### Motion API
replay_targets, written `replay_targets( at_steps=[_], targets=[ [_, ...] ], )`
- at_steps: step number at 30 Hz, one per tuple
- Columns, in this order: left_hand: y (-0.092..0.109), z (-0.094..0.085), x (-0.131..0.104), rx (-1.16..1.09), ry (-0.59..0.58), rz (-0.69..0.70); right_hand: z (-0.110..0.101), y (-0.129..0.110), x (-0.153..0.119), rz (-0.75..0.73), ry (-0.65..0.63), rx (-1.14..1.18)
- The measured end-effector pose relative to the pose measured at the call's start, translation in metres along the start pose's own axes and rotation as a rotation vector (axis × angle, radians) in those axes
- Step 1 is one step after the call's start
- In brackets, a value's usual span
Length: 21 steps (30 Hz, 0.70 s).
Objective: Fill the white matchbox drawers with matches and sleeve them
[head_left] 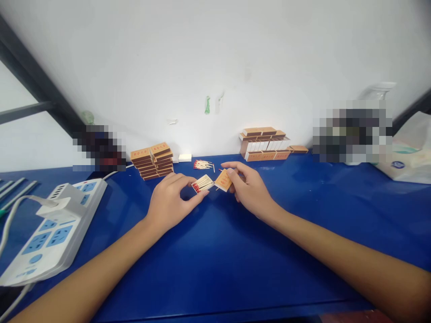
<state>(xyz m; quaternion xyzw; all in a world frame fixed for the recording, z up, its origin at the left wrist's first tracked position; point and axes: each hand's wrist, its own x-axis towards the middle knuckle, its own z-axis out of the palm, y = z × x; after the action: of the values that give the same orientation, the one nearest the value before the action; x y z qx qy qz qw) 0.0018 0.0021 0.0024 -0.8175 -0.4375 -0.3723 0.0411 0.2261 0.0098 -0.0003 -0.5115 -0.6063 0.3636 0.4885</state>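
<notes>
My left hand (pixel 173 197) is closed on a small white matchbox tray (pixel 210 185), gripped between thumb and fingers. Red-tipped matches (pixel 203 183) lie in that tray. In my right hand (pixel 247 184) is the orange matchbox sleeve (pixel 222 180), pinched by thumb and fingers, its near end close to the tray's right end. Whether the two parts touch, I cannot tell. A few match ends stick out around the sleeve. Just beyond my hands, a loose pile of matches (pixel 203 164) rests on the blue table (pixel 215 255).
Stacked matchboxes (pixel 151 162) stand behind my left hand, beside a white tray (pixel 185 158). More matchboxes (pixel 266 144) are piled against the wall at right. A white power strip (pixel 72 242) with a cable lies left; a tissue pack (pixel 411 157) sits far right.
</notes>
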Motion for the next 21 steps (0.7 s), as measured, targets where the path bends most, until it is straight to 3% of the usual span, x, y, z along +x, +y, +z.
replay_targets(
  at_steps=[13, 21],
  targets=[
    [0.008, 0.000, -0.004, -0.049, 0.011, 0.147, 0.007, -0.006, -0.009, 0.014, 0.011, 0.128],
    [0.007, 0.000, -0.003, -0.080, 0.021, 0.144, 0.014, -0.006, -0.018, 0.067, -0.184, 0.104]
  ],
)
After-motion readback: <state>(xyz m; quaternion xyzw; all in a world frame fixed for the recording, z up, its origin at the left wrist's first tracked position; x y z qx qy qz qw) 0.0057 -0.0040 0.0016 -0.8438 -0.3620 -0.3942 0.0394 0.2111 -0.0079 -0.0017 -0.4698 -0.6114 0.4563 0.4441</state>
